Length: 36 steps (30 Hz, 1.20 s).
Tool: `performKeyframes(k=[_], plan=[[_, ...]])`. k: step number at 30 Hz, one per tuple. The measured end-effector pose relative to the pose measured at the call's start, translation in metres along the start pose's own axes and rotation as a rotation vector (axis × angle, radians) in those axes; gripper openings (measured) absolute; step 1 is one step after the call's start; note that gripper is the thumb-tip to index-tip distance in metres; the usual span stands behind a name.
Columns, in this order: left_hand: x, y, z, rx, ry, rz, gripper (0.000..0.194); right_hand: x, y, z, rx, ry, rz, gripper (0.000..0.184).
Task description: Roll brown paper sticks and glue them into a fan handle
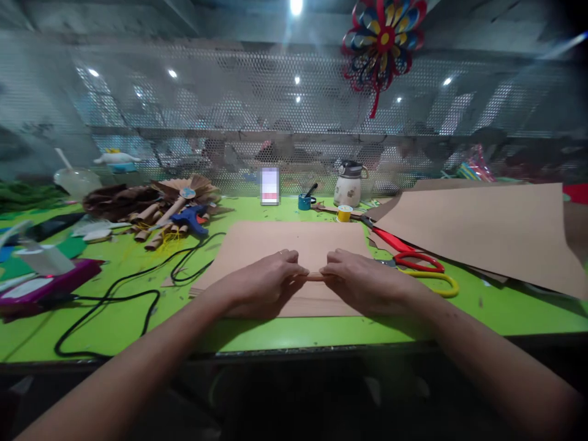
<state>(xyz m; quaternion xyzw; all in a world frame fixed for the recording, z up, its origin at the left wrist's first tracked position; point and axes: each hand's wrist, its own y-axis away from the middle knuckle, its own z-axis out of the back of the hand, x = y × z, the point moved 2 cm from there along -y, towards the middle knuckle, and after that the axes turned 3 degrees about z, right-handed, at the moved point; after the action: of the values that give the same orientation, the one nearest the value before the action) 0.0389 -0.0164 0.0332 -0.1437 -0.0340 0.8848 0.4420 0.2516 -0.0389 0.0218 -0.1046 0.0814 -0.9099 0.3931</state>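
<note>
A narrow paper roll (pixel 315 277) lay low over the near half of the kraft paper stack (pixel 298 239), between the left hand (pixel 269 278) and the right hand (pixel 362 280). Both hands pinched it near its ends, thumbs and curled fingertips closed on the brown paper, with a short stretch bare between them. Whether it was a separate strip or the turned-up edge of the top sheet could not be told.

It looked very light, probably springy across its curl and inclined to open if let go, yet easy to crush flat under a hard squeeze. The matt surface suggested little slip. A light, even pinch close to both ends seemed the best hold, keeping the roll straight without creasing its middle.

Right of the stack, red-handled scissors (pixel 391 238) lay on the desk (pixel 257 337) beside larger kraft sheets (pixel 487 229); beyond its far left corner sat a blue glue gun (pixel 189 219).
</note>
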Motion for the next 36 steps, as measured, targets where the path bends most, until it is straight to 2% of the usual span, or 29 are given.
performKeyframes(k=[3, 7, 10, 19, 28, 36], plan=[[-0.003, -0.003, -0.005, -0.016, -0.042, 0.028, 0.031, 0.0, -0.006, -0.003, -0.003, 0.031, 0.021, 0.017], [-0.006, -0.009, -0.013, -0.121, -0.166, 0.024, 0.026, 0.001, -0.014, -0.01, -0.038, 0.085, 0.04, 0.018], [-0.005, -0.013, -0.02, -0.158, -0.237, 0.032, 0.023, 0.0, -0.019, -0.015, -0.066, 0.135, 0.034, 0.021], [0.002, -0.016, -0.029, -0.18, -0.204, 0.013, 0.019, -0.003, -0.025, -0.023, -0.067, 0.211, -0.031, 0.025], [0.005, -0.011, -0.023, -0.143, -0.003, -0.044, 0.018, 0.003, -0.012, -0.007, -0.048, 0.075, 0.034, 0.01], [-0.002, 0.0, -0.011, -0.084, 0.07, -0.024, 0.025, 0.005, -0.009, -0.002, -0.01, 0.063, 0.021, 0.011]])
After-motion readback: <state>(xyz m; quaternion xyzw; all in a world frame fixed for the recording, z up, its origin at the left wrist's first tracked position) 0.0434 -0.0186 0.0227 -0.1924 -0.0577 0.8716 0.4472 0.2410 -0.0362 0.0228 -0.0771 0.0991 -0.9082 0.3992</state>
